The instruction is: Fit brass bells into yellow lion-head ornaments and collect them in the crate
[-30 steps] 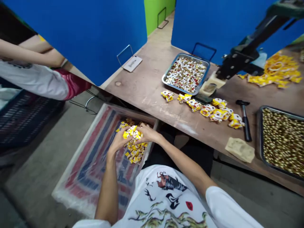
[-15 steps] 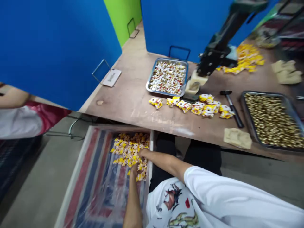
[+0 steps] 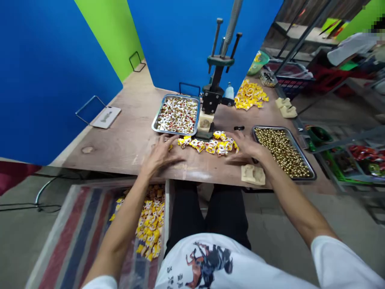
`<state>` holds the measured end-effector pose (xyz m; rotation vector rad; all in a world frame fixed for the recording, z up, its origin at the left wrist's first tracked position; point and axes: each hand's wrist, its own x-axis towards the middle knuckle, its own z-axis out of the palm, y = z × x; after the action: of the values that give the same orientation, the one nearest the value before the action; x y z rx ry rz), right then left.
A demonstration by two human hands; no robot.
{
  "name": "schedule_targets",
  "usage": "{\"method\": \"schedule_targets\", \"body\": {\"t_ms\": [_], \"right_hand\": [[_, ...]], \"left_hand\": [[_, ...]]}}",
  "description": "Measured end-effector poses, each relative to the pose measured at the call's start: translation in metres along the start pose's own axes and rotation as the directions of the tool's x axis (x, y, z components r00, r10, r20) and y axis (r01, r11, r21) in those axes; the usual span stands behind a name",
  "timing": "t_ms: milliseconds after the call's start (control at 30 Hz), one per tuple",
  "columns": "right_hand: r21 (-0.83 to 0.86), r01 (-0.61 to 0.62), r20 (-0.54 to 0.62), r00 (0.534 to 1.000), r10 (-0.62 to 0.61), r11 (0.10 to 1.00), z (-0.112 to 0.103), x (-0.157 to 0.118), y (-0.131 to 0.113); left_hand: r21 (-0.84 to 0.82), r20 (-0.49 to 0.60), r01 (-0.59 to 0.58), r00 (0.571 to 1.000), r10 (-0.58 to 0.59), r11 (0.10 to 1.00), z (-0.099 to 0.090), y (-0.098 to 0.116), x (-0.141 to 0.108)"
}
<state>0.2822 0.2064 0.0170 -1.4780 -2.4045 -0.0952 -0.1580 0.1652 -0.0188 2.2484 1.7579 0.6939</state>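
Note:
A row of small yellow-and-white molded pieces (image 3: 211, 147) lies on the wooden table in front of a hand press (image 3: 211, 100). My left hand (image 3: 162, 152) is at the left end of this row, fingers spread, with one piece partly behind its fingertips. At the right end, my right hand (image 3: 245, 146) has its fingers apart, close to or touching the outermost pieces. Neither hand grips anything that shows. More of the same pieces (image 3: 150, 224) lie in a striped, plastic-lined bin below the table, partly hidden by my left forearm.
Behind the row stands a metal tray of small white, red and gold parts (image 3: 177, 115). Gold beads fill another tray (image 3: 284, 151) at right. A cream block (image 3: 253, 174) sits at the front edge. Yellow pieces (image 3: 251, 95) are heaped behind the press. A white card (image 3: 107, 117) lies left.
Both hands have left the pieces in the bin and come up to the table, one at each end of the row. The view has turned to the right.

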Motion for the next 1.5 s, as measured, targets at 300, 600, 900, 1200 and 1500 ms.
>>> {"method": "schedule_targets", "body": {"t_ms": [300,600,900,1200,1500], "right_hand": [[0.274,0.041,0.394,0.907,-0.151,0.961,0.016,0.006,-0.016],[0.32,0.021,0.346,0.928,-0.137,0.947,0.034,0.006,-0.046],[0.499,0.016,0.197,0.972,-0.131,0.866,0.054,-0.035,-0.085],[0.606,0.161,0.073,0.964,-0.255,0.779,0.071,-0.022,-0.146],[0.725,0.407,0.164,0.681,-0.714,0.555,0.135,0.003,-0.353]], "left_hand": [[0.052,0.131,0.05,0.99,-0.057,0.997,0.052,0.09,0.015],[0.009,0.262,0.144,0.955,-0.141,0.99,0.058,0.103,0.053],[-0.403,0.09,0.034,0.996,0.003,0.914,0.068,0.071,0.007],[-0.713,-0.126,0.005,0.983,-0.136,0.701,0.055,0.048,-0.032],[-0.792,-0.172,0.278,0.753,-0.635,0.544,-0.015,-0.069,-0.256]]}}
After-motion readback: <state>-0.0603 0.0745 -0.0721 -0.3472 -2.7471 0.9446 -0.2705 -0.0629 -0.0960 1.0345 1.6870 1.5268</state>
